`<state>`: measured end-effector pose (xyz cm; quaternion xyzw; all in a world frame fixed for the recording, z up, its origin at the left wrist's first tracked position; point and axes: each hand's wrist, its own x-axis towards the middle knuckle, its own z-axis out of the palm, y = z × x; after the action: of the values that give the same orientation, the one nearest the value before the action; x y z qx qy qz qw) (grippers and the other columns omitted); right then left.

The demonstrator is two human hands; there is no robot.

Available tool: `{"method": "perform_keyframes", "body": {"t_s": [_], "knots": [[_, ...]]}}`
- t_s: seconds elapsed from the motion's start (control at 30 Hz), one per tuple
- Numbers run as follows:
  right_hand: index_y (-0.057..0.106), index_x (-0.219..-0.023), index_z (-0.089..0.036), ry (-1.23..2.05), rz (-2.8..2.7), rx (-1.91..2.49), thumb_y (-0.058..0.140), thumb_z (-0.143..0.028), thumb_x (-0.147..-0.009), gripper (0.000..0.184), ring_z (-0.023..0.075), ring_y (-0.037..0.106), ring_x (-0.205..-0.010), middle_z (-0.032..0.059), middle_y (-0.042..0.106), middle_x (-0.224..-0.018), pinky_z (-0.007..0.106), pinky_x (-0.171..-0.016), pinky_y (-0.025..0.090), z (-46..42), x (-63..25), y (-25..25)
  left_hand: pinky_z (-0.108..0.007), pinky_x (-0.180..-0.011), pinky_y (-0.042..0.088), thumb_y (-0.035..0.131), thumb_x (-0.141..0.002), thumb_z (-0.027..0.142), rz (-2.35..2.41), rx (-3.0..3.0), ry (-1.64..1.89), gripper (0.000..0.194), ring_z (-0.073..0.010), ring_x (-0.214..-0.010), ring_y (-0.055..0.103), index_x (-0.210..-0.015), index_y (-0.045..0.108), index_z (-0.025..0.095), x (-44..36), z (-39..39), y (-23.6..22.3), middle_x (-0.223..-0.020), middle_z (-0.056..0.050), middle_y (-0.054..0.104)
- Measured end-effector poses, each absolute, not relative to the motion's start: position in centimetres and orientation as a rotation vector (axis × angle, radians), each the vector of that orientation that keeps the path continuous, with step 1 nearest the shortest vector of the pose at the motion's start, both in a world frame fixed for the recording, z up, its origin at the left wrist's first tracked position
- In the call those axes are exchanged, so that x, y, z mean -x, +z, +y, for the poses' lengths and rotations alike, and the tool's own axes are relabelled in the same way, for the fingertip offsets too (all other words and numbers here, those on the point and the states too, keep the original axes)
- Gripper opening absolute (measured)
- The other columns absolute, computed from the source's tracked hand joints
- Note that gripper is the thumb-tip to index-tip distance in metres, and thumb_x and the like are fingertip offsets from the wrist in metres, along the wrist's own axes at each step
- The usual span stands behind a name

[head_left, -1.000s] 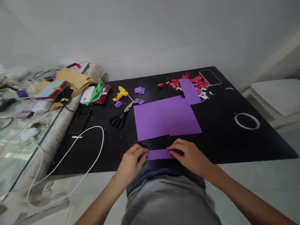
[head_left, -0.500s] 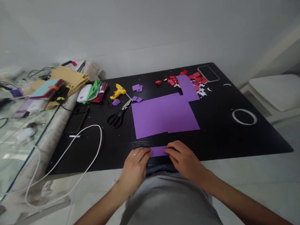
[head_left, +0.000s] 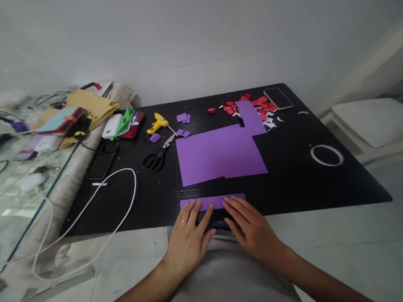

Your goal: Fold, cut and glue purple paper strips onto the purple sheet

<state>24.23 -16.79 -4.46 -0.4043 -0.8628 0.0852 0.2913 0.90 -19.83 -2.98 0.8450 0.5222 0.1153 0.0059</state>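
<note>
Purple strip [head_left: 217, 202] lies near the front edge of the black tabletop [head_left: 299, 182], just this side of the big purple paper [head_left: 218, 154]. Left hand [head_left: 188, 240] and right hand [head_left: 254, 229] both have fingertips resting on it — grip open on each, nothing pinched. Looks like the smoothing-flat step to me; next move probably calls for even pressure along its length. Scissors [head_left: 159, 157] and small purple pieces [head_left: 182, 118] sit farther off — neither's in hand.

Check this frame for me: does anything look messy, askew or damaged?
Yes: toward the far right of the black table, red paper pieces and white scraps lie scattered untidily, with a purple piece slanting across part of them. The near purple strip shows no obvious damage.
</note>
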Motion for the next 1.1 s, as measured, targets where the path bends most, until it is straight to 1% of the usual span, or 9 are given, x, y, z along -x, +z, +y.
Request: {"method": "perform_keyframes", "body": {"t_s": [0.1,0.2,0.23,0.4,0.57,0.7,0.83,0.93,1.1], "knots": [[0.047,-0.158,-0.015,0.175,-2.307,1.051,0.058,-0.018,-0.103,0.056,0.0289,0.060,-0.140,0.0134,0.067,-0.146,0.049,-0.111,0.059,-17.0,-25.3,-4.7,-0.054,-0.113,0.051,0.061,-0.101,0.042,1.640,-2.633,0.343,0.058,-0.0362,-0.141,0.054,-0.155,0.052,0.023,-0.9,-19.9,-3.1,-0.151,-0.017,0.058],[0.041,-0.162,-0.018,0.128,-2.316,1.088,0.060,-0.017,-0.102,0.063,0.0310,0.056,-0.144,0.0122,0.065,-0.149,0.052,-0.112,0.058,-17.2,-26.5,-4.8,-0.054,-0.113,0.051,0.060,-0.101,0.043,1.653,-2.631,0.325,0.057,-0.0357,-0.140,0.055,-0.155,0.052,0.024,-0.9,-19.9,-3.2,-0.150,-0.016,0.058],[0.041,-0.162,-0.019,0.093,-2.323,1.095,0.060,-0.018,-0.102,0.063,0.0316,0.057,-0.144,0.0113,0.065,-0.149,0.056,-0.113,0.056,-17.3,-27.0,-4.8,-0.053,-0.112,0.052,0.061,-0.101,0.043,1.657,-2.636,0.325,0.057,-0.0357,-0.140,0.055,-0.154,0.053,0.024,-0.9,-19.9,-3.2,-0.150,-0.016,0.059],[0.045,-0.159,-0.024,0.031,-2.293,1.199,0.060,-0.019,-0.101,0.060,0.0324,0.056,-0.145,0.0093,0.062,-0.151,0.059,-0.115,0.052,-17.8,-29.2,-4.9,-0.053,-0.112,0.052,0.063,-0.100,0.041,1.669,-2.651,0.339,0.057,-0.0360,-0.138,0.056,-0.153,0.054,0.023,-1.0,-19.9,-3.3,-0.148,-0.018,0.060],[0.058,-0.148,-0.019,0.013,-2.146,1.228,0.065,-0.016,-0.098,0.051,0.0345,0.057,-0.143,0.0161,0.064,-0.148,0.059,-0.112,0.054,-17.5,-29.1,-4.5,-0.055,-0.111,0.052,0.065,-0.099,0.038,1.690,-2.644,0.362,0.055,-0.0376,-0.136,0.057,-0.151,0.056,0.022,-1.3,-19.9,-3.3,-0.147,-0.019,0.060],[0.047,-0.157,-0.019,0.106,-2.140,1.115,0.060,-0.010,-0.098,0.062,0.0305,0.055,-0.145,0.0145,0.066,-0.147,0.055,-0.114,0.054,-17.0,-25.6,-3.3,-0.055,-0.112,0.051,0.065,-0.099,0.037,1.697,-2.628,0.374,0.055,-0.0374,-0.137,0.057,-0.152,0.056,0.023,-1.4,-19.9,-3.4,-0.147,-0.019,0.060],[0.037,-0.162,-0.013,0.226,-2.332,0.991,0.055,-0.018,-0.102,0.063,0.0280,0.049,-0.150,0.0156,0.059,-0.155,0.049,-0.118,0.052,-17.1,-21.7,-2.6,-0.057,-0.113,0.050,0.061,-0.100,0.032,1.688,-2.609,0.368,0.050,-0.0378,-0.141,0.055,-0.149,0.057,0.024,-1.3,-20.0,-3.6,-0.150,-0.018,0.058],[0.032,-0.164,-0.006,0.263,-2.447,1.029,0.053,-0.027,-0.104,0.067,0.0305,0.046,-0.152,0.0196,0.051,-0.160,0.052,-0.120,0.050,-17.3,-21.0,-3.2,-0.057,-0.113,0.050,0.060,-0.099,0.028,1.687,-2.612,0.353,0.051,-0.0379,-0.141,0.054,-0.150,0.057,0.023,-1.2,-20.1,-3.8,-0.151,-0.018,0.058],[0.009,-0.170,-0.011,0.106,-2.450,1.242,0.051,-0.034,-0.106,0.079,0.0326,0.047,-0.152,0.0186,0.045,-0.164,0.055,-0.118,0.049,-17.8,-24.2,-4.8,-0.056,-0.113,0.050,0.064,-0.099,0.035,1.702,-2.620,0.366,0.055,-0.0367,-0.137,0.056,-0.152,0.055,0.024,-1.4,-20.1,-3.8,-0.147,-0.018,0.059]]}}
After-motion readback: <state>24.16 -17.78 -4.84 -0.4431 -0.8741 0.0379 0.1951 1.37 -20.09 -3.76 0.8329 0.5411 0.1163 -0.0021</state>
